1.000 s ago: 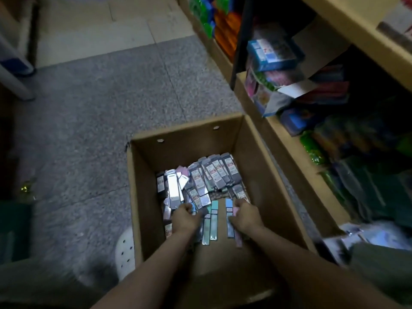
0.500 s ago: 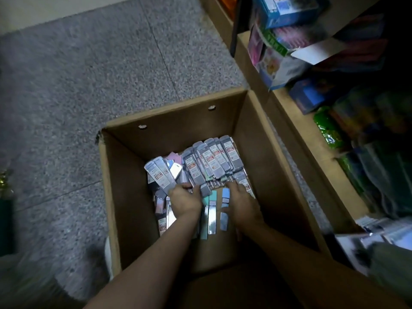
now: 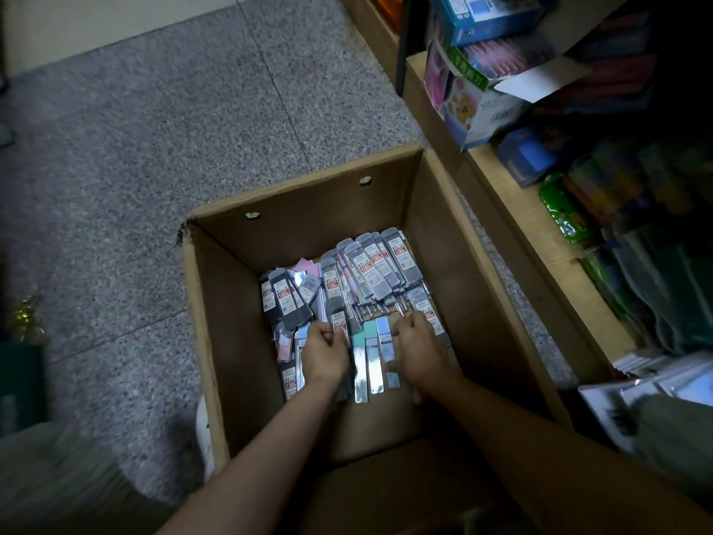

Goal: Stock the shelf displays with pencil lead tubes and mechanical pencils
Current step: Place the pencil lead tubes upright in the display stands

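Printed labels on the pencil lead packs (image 3: 370, 270) in the cardboard box (image 3: 231, 303). Packs beyond the fingers (image 3: 328, 334) of the left hand (image 3: 323, 355) carried "0.7" above a red band reading "100"; the same marks stood on a pack (image 3: 290, 382) just left of that hand's wrist. Smaller print there, and lettering on the shelf cartons (image 3: 482, 110), was too blurred to read.

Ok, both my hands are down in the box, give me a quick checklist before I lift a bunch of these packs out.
1. Left hand on the packs: ok, fingers curled on some.
2. Right hand gripping: cannot tell, fingers lie over the pile.
3. Cardboard box open on top: ok.
4. Loose teal and blue packs between the hands: not ok, ungathered.
5. Free spot on the wooden shelf: cannot tell, it looks crowded.
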A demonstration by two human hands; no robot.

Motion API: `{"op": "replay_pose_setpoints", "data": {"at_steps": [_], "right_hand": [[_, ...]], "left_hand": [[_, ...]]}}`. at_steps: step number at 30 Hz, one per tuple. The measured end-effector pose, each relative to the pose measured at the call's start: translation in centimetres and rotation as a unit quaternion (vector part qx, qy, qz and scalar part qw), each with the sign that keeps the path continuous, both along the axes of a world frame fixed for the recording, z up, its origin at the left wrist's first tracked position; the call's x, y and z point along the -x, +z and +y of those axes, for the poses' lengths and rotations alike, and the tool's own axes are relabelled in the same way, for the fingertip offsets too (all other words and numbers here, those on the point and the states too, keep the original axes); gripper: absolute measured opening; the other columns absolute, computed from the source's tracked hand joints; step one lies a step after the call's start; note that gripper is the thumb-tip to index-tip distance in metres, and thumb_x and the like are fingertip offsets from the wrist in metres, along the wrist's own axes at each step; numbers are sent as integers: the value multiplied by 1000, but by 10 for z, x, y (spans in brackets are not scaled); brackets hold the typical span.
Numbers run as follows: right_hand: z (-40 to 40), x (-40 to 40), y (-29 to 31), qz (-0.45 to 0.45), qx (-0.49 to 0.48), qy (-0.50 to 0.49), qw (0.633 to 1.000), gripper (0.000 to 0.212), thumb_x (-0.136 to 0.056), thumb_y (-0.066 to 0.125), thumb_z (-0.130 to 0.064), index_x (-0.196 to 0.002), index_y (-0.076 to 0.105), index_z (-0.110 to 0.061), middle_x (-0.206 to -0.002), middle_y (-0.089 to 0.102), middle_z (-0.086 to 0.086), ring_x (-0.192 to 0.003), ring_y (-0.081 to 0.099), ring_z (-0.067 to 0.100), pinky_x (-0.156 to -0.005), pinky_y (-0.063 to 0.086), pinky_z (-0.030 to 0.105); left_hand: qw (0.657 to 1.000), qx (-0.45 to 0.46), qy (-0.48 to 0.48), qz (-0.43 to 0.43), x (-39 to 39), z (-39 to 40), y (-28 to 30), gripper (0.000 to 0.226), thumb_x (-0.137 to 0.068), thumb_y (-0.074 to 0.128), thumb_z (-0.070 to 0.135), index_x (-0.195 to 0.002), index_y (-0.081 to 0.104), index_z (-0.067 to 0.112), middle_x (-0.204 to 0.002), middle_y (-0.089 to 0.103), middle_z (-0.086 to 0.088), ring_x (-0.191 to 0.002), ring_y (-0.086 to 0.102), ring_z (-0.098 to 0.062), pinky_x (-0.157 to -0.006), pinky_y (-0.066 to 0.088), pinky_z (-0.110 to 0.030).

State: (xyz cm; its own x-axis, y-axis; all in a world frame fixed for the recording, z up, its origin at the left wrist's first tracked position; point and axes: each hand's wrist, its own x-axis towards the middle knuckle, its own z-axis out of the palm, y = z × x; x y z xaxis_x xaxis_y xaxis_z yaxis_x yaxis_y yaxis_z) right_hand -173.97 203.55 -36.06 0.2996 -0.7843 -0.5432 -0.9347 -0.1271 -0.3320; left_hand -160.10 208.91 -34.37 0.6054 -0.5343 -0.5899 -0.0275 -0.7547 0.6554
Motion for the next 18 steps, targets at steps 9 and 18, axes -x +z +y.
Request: {"op": "replay_pose_setpoints", "data": {"at_steps": [9, 18], "right_hand": [[-2, 4, 9, 21, -26, 33, 999, 100, -70, 87, -29, -149, 25, -35, -151, 21, 8, -136, 34, 28, -104, 44, 42], [-7, 2, 21, -27, -39, 36, 998, 89, -63, 90, -21, -135, 38, -28, -142, 33, 9, -133, 36, 29, -105, 42, 44]], "left_hand": [[997, -27, -49, 52, -7, 11, 2, 28, -95, 56, 8, -75, 38, 17, -70, 41, -2, -71, 42, -20, -75, 38, -29], [993, -44, -47, 98, 4, 16, -10, 25, -96, 56, 16, -76, 41, 19, -69, 43, -5, -67, 42, -21, -68, 37, -34]]}}
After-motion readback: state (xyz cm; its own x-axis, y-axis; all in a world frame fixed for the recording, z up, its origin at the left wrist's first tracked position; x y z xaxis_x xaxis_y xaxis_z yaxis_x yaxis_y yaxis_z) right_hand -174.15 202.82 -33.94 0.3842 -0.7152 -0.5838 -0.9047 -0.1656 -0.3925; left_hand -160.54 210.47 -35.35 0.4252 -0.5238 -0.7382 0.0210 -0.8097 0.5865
